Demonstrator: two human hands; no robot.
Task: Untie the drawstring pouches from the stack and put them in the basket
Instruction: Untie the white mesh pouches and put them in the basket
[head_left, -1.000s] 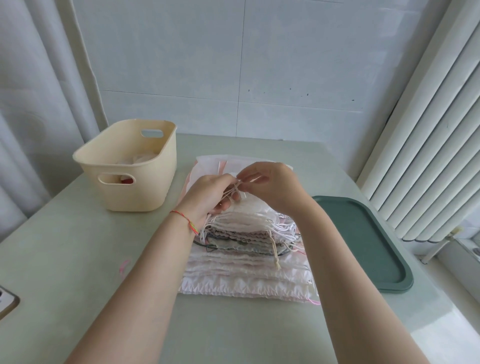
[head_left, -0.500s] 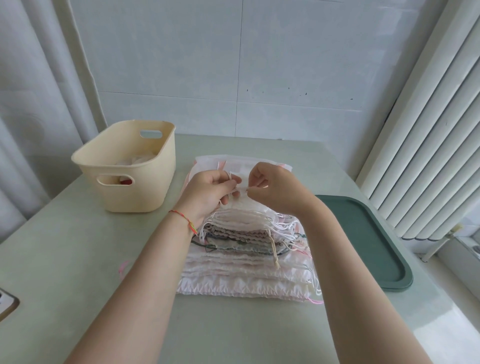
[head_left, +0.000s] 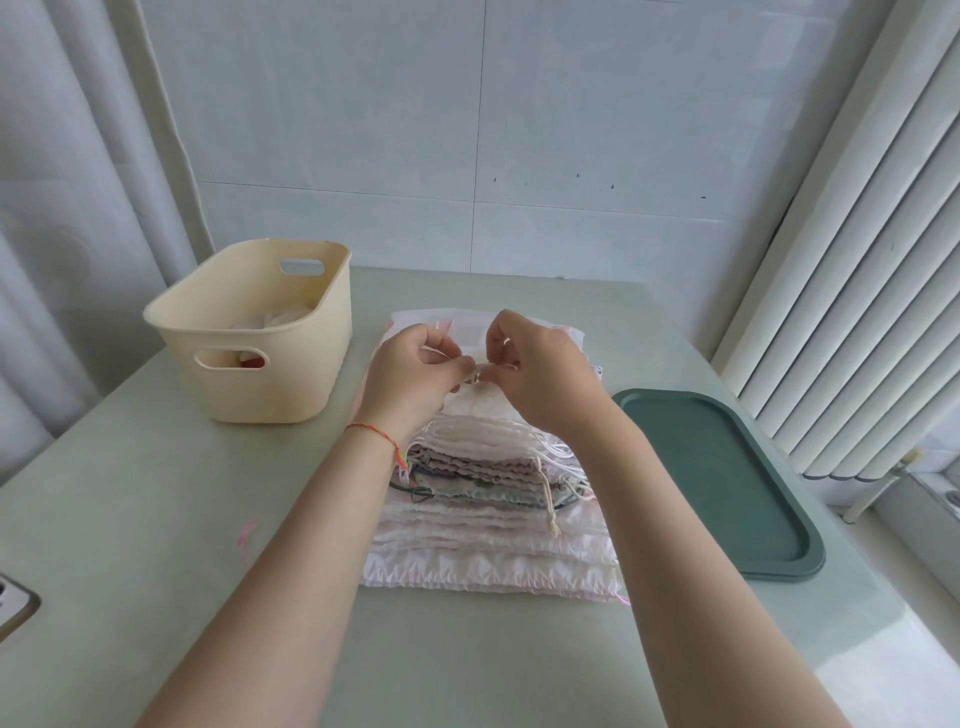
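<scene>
A stack of flat drawstring pouches (head_left: 488, 540), mostly white and pale pink with a few grey ones in the middle, lies at the table's centre. Above its far half, my left hand (head_left: 410, 374) and my right hand (head_left: 540, 374) meet fingertip to fingertip. Both pinch the thin white drawstring (head_left: 475, 370) of the top pouch. A cream plastic basket (head_left: 306, 384) with cut-out handles stands to the left of the stack. White fabric and something red show inside it.
A dark green tray (head_left: 727, 488) lies flat to the right of the stack. A pink thread scrap (head_left: 247, 538) lies on the table at the left. Curtains hang at the left and vertical blinds at the right; a tiled wall is behind.
Both hands have risen slightly and moved toward the far end of the stack, still working the white drawstring between their fingertips. The stack and basket have not moved.
</scene>
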